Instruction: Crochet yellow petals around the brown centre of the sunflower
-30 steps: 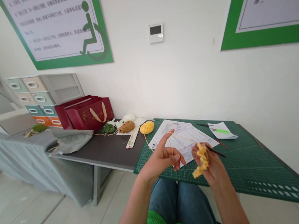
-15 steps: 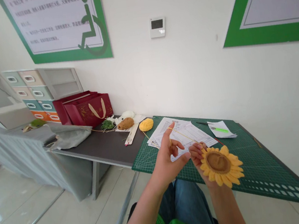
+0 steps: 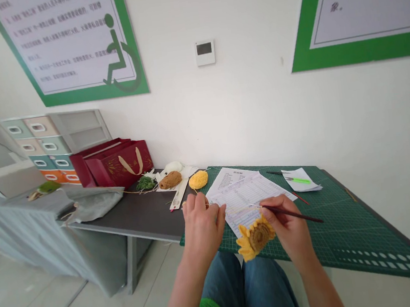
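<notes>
My right hand (image 3: 287,223) grips a crochet hook (image 3: 292,214) with a dark handle; its thin metal tip points left over the papers. A yellow crocheted sunflower (image 3: 259,235) with a brown centre is held at the same fingertips, tilted, just below the hook. Left of it, my left hand (image 3: 204,224) is raised with its fingers curled and its back towards me. A strand from the yellow yarn ball (image 3: 198,179) runs down to these fingers, and a bit of yarn shows at them. The inside of that hand is hidden.
Printed sheets (image 3: 246,193) lie on the green cutting mat (image 3: 350,225). A white pad (image 3: 302,181) with a bright green item and a red pen (image 3: 300,198) lie at right. Brown yarn (image 3: 170,179), green yarn (image 3: 145,183) and maroon bags (image 3: 114,165) stand at left.
My left hand has gone from spread to curled and moved left. The sunflower has shifted left and turned, and a crochet hook now shows in my right hand. The view has tilted slightly.
</notes>
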{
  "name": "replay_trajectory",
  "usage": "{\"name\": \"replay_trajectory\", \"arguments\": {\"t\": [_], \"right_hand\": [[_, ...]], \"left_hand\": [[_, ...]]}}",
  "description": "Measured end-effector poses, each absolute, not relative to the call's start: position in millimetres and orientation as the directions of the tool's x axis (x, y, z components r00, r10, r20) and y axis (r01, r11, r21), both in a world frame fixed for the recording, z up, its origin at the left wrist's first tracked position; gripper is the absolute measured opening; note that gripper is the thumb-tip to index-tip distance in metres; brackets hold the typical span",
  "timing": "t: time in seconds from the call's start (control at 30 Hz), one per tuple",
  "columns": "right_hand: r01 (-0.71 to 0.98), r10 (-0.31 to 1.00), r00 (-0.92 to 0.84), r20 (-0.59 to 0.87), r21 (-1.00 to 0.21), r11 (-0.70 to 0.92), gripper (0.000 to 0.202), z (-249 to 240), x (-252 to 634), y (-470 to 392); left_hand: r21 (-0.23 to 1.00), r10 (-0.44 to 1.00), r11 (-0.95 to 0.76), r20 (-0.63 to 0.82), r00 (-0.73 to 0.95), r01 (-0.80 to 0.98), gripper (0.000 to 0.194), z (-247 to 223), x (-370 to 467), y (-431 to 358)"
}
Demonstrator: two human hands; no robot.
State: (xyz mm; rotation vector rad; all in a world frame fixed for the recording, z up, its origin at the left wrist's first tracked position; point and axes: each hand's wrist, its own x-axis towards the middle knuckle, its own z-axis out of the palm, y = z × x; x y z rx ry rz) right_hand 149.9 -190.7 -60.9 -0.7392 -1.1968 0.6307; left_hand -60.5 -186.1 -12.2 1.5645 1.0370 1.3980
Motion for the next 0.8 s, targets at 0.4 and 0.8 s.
{"name": "replay_trajectory", "arguments": {"t": [0.4, 0.8], "right_hand": [[0.054, 0.615, 0.457, 0.642, -0.71, 0.702, 0.007, -41.8, 117.7, -216.0], [-0.194, 0.787, 0.287, 0.546, -0.772, 0.606, 0.009, -21.1, 106.4, -245.4]], "left_hand": [[0.908, 0.93, -0.215, 0.303, 0.209, -0.361, 0.141, -5.7, -23.5, -222.7], [0.869, 0.976, -0.118, 0.191, 0.105, -0.48, 0.142, 28.0, -26.6, -258.6]]}}
